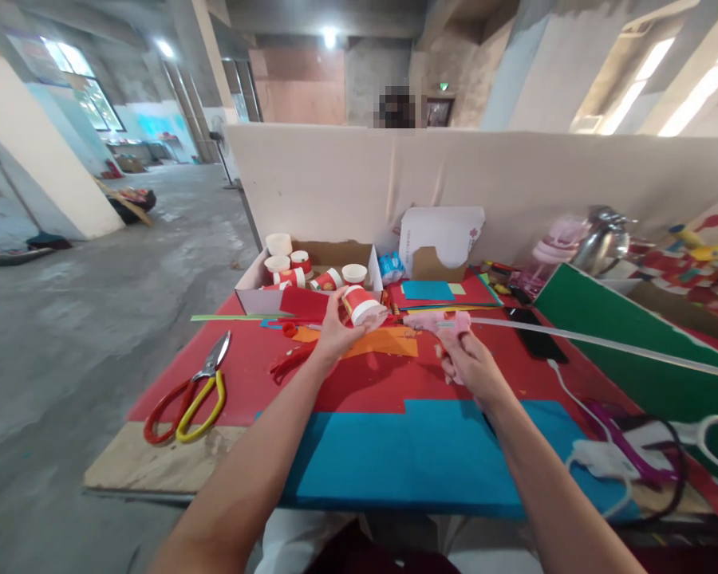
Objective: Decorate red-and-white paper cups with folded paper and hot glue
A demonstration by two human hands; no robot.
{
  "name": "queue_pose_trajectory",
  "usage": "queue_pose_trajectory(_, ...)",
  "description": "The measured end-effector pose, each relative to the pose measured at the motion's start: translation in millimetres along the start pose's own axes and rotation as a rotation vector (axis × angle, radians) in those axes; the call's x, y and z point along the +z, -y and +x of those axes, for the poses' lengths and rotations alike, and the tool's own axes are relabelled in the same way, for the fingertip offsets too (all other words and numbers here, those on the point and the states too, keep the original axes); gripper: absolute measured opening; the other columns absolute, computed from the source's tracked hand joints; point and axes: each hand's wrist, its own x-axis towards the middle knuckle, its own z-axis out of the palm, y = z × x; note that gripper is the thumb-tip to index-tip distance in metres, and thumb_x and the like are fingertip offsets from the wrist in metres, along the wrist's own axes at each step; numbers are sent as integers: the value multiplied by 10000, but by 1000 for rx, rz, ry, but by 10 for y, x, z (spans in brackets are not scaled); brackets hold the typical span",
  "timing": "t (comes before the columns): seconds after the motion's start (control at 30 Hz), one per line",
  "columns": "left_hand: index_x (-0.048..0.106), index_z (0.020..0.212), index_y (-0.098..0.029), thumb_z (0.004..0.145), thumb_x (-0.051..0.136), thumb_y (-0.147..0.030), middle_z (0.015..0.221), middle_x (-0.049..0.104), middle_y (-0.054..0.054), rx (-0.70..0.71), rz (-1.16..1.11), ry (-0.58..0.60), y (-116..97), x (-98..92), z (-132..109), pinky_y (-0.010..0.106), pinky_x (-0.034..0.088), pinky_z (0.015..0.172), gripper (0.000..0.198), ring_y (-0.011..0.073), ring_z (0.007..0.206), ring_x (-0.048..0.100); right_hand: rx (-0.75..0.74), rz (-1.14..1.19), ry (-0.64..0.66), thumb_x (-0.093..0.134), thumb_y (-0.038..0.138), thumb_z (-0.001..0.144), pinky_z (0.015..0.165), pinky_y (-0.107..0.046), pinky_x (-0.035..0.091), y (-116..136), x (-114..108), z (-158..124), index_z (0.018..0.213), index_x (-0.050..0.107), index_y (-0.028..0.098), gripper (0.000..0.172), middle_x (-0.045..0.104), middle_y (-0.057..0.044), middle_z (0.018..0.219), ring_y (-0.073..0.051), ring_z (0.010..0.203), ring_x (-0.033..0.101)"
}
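Note:
My left hand point(336, 328) holds a red and white paper cup point(359, 307), tilted, above the middle of the table. In my right hand point(467, 359) is a pink glue gun point(431, 321), its nozzle pointing left toward the cup, with a small gap between them. A long pale glue stick point(604, 346) extends from the gun's back to the right. Orange paper point(388, 343) lies below the cup. Behind my left hand, a white box point(257, 301) contains several more paper cups.
Scissors with red and yellow handles point(195, 399) lie at the left. Blue sheets point(395, 462) cover the front edge. A black phone point(535, 335), green board point(610, 359) and white cables stand or lie at right. A white partition point(323, 183) rises behind; a person's head shows above it.

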Motion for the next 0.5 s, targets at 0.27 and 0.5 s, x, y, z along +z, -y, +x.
queue_pose_trajectory(0.27,588,1016,-165,677,659,-221,934,656,47,-549,-667,-9,10,63,-23,262,471,761,351,163,857,609,11,290,-57,661,565,665,344,-199,399,9,-12,-78,777,499,191,423,526,42,657,-37,393,380)
queue_pose_trajectory(0.5,609,837,-120,814,441,-471,693,637,99,-926,-938,114,-95,107,-81,307,494,593,390,189,616,590,-177,94,-45,541,574,779,354,-208,401,7,92,-167,805,475,201,379,503,34,646,-60,400,398)
